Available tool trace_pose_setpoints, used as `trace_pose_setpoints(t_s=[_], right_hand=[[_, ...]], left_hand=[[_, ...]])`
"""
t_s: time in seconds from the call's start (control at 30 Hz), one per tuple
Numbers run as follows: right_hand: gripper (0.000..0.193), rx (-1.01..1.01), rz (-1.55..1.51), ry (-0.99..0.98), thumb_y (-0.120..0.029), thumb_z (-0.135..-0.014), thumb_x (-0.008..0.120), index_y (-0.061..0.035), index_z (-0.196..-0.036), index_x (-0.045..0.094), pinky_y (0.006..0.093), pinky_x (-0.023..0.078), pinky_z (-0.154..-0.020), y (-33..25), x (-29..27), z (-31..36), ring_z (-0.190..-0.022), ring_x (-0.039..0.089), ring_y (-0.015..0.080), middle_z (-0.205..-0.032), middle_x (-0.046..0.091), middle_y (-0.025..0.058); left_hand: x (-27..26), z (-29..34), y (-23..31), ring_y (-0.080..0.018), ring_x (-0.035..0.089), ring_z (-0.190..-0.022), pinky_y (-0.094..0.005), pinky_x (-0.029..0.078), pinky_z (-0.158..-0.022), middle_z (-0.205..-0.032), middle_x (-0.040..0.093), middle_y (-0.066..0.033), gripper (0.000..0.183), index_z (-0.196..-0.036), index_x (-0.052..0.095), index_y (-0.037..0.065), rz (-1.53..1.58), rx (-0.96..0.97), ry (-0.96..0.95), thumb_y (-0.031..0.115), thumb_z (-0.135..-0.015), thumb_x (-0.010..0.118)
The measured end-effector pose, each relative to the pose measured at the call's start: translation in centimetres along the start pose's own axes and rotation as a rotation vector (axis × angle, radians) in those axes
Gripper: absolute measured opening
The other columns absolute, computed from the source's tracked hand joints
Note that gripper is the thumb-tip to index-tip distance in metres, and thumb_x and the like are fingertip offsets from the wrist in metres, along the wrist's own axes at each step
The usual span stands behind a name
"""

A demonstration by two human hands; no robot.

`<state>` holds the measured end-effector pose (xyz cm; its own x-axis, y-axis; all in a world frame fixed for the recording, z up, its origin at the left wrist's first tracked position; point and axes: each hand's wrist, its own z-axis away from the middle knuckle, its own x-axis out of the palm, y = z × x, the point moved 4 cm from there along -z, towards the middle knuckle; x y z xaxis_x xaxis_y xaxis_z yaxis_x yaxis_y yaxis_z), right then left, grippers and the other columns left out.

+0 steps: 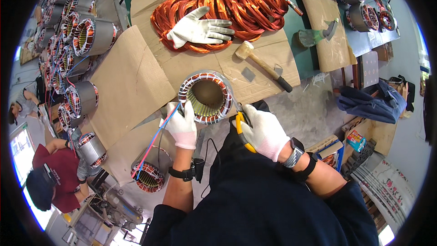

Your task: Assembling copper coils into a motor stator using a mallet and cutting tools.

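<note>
Left hand: gloved (183, 126), at the near-left rim of the wound stator; fingertips overlap the white-laced windings, and whether they pinch the rim or only rest on it cannot be told.
Right hand: gloved (265, 133), closed around a yellow-handled tool (240, 131); fingers partly hide the handles.
Tool tip: grey, close to the stator's right rim; too small to tell whether it touches or what kind of tool it is.
Wound stator: ring (226, 101) in front of the person, bore facing up; outer wall mostly out of sight.
Leads: 1 red and 1 blue (158, 137), running from beside the left hand down toward a 2nd stator (151, 178); their upper ends are hard to trace.
Copper coils: heap (259, 0) beyond the stator, partly covered by a loose glove (198, 29).
Mallet: wooden (261, 63), lying on cardboard (277, 50).
Co-worker: maroon shirt (59, 173), far left; part of the body hidden.
</note>
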<state>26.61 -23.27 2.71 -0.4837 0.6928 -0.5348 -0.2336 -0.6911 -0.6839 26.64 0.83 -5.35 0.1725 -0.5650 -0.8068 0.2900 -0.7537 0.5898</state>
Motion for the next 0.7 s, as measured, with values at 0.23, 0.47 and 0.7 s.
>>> trace_pose_setpoints(t_s=[0.23, 0.47, 0.7], right_hand=[[0.036, 0.061, -0.104, 0.042, -0.027, -0.091, 0.067, 0.0017, -0.113, 0.061, 0.0470, 0.054, -0.072, 3.2, -0.8, 0.8, -0.083, 0.069, 0.0427, -0.085, 0.068, 0.0271], [0.044, 0.185, 0.001, 0.017, -0.028, -0.088, 0.071, 0.0005, -0.121, 0.065, 0.0439, 0.056, -0.078, 9.5, -1.8, 0.6, -0.090, 0.071, 0.0411, -0.095, 0.071, 0.0272], [0.037, 0.033, 0.008, 0.084, -0.025, -0.088, 0.071, -0.0005, -0.115, 0.066, 0.0454, 0.055, -0.076, 9.8, -2.7, 0.3, -0.089, 0.068, 0.0447, -0.091, 0.070, 0.0266]], left_hand=[[-0.6, 0.2, 0.3, -0.0245, 0.055, -0.072, -0.0400, 0.046, -0.069, -0.081, 0.060, -0.0142, 0.022, -0.097, 0.057, 0.000, 0.029, 0.026, -0.036, 0.020, -0.098, 0.067], [-3.8, 0.6, 0.0, -0.0067, 0.050, -0.068, -0.0239, 0.044, -0.062, -0.085, 0.058, 0.0008, 0.016, -0.114, 0.061, 0.001, 0.405, -0.067, -0.072, 0.009, -0.101, 0.061], [-10.4, -0.3, 9.5, -0.0161, 0.063, -0.080, -0.0279, 0.051, -0.068, -0.092, 0.065, -0.0091, 0.017, -0.095, 0.071, 0.003, 0.210, 0.376, 0.020, -0.008, -0.082, 0.066]])
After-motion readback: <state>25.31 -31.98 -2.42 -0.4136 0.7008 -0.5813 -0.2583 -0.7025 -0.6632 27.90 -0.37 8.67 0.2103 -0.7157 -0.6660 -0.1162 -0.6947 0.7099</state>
